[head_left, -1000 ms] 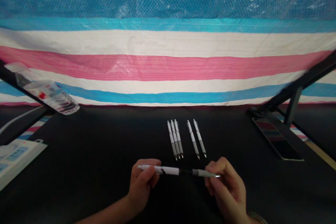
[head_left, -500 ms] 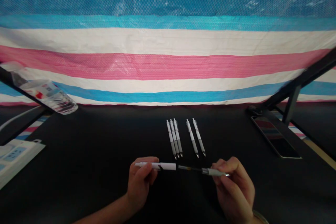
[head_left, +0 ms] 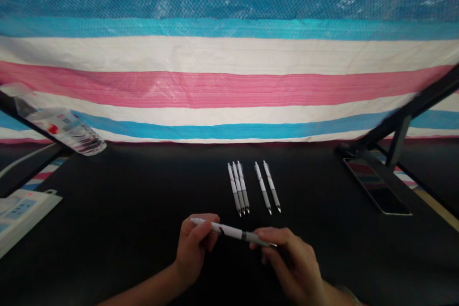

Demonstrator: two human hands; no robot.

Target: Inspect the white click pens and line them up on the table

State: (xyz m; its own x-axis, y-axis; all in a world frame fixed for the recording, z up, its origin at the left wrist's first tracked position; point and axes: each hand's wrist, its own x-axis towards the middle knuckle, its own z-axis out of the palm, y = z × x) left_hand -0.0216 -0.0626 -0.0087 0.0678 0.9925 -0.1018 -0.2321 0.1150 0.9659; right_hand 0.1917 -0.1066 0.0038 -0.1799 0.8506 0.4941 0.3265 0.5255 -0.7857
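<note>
Between my hands is a white pen (head_left: 231, 231) with a grey grip, tilted slightly down to the right. My left hand (head_left: 195, 246) pinches its white barrel near the push-button end. The grey grip close to the metal tip is held between the thumb and fingers of my right hand (head_left: 292, 258). Barrel and grip meet at a dark band; whether they are fully joined I cannot tell. Beyond my hands, three similar pens (head_left: 237, 189) lie side by side on the black table (head_left: 143, 191). Two more pens (head_left: 268, 187) lie just to their right, slightly apart.
A phone (head_left: 376, 186) lies at the right beside a black metal support (head_left: 396, 138). On the left are a white power strip (head_left: 30, 215) and a tilted clear plastic bottle (head_left: 70, 129). A striped plastic sheet (head_left: 229, 88) hangs behind the table.
My right hand has moved left, bringing the grey grip up to the white barrel. The thin refill that showed between the two parts is now hidden inside. My left hand has barely moved.
</note>
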